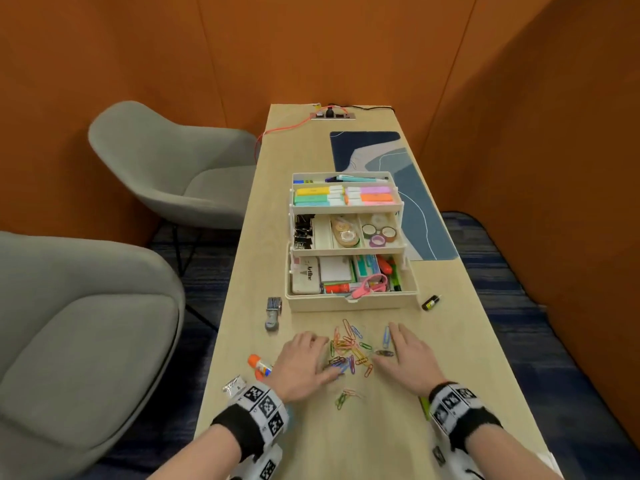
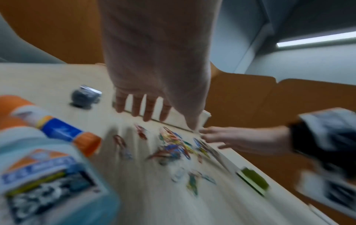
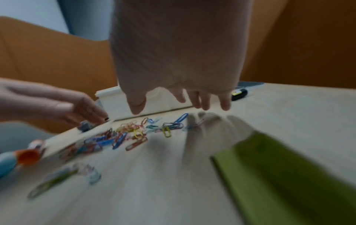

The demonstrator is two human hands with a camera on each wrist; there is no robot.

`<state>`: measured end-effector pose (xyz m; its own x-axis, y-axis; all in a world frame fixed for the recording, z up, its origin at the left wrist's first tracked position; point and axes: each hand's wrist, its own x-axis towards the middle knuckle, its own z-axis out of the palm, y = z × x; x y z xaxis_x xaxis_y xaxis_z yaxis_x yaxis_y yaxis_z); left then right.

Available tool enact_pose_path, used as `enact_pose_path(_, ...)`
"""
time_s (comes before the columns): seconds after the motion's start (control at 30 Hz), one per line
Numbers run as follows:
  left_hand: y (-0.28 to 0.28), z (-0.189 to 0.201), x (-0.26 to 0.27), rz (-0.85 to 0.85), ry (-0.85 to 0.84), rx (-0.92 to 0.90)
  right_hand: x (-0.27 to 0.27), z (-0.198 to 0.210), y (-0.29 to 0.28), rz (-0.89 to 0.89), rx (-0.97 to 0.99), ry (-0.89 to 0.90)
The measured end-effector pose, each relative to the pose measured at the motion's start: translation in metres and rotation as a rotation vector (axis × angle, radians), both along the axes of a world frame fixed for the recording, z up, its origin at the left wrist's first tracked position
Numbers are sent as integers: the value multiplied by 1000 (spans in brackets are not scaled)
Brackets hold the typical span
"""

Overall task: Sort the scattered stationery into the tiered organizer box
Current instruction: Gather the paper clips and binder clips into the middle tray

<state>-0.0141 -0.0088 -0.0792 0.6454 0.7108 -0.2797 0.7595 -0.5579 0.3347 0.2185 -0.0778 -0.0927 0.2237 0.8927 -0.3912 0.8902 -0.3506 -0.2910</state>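
Observation:
A pile of coloured paper clips [image 1: 351,349] [image 2: 173,146] [image 3: 134,134] lies on the wooden table in front of the cream tiered organizer box [image 1: 349,299]. My left hand [image 1: 304,358] [image 2: 152,109] hovers palm down at the pile's left edge, fingers spread and straight. My right hand [image 1: 405,355] [image 3: 181,100] does the same at the pile's right edge. Neither hand holds anything. The box stands open, with highlighters on top, tapes and binder clips in the middle, and erasers, notes and pink scissors in the bottom tray.
A glue stick [image 1: 259,365] [image 2: 63,129], a silver foil piece [image 1: 234,383] and a small stapler [image 1: 273,313] lie left of the pile. A black-yellow tube [image 1: 431,302] lies at the right. A green sticky pad [image 3: 285,175] sits near my right wrist. Two grey chairs [image 1: 86,323] stand at the left.

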Motion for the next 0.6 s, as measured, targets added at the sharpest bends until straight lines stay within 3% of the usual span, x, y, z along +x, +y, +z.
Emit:
enact_pose_path(0.1,-12,-11,9,39,195,-44,-23,-4,9,-38,-91,-45)
enact_pose_path(0.23,-7,-20,19,131,310,-2,-46,-7,-4,144,-105,-71)
enact_pose_path(0.37,4,-18,29,138,217,-33,-43,-9,-16,259,5,17)
enact_pose_path(0.5,17,-17,36,58,151,-96,-37,-8,-16,85,-32,-72)
enact_pose_path(0.6,27,-17,39,-8,131,-108,-39,-10,-6,91,-103,-92)
